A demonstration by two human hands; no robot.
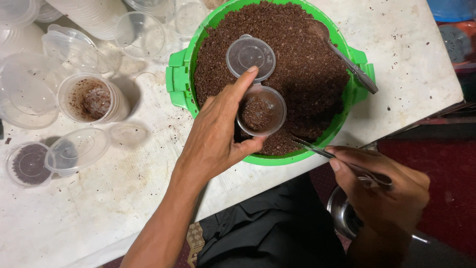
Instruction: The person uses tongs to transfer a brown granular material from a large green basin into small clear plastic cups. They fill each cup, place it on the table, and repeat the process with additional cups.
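Bare forearms, no sleeves or rings; black clothing over lap

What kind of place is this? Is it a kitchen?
Probably a home packing spot, not clearly a kitchen. A green tub of brown crumbs sits on a stained white table, with many clear cups around. The left hand holds a small cup.

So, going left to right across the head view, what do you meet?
Lidded small tub → open tub with brown residue → left hand holding a small hinged cup → green basin of brown grains → spoon → right hand with a utensil.
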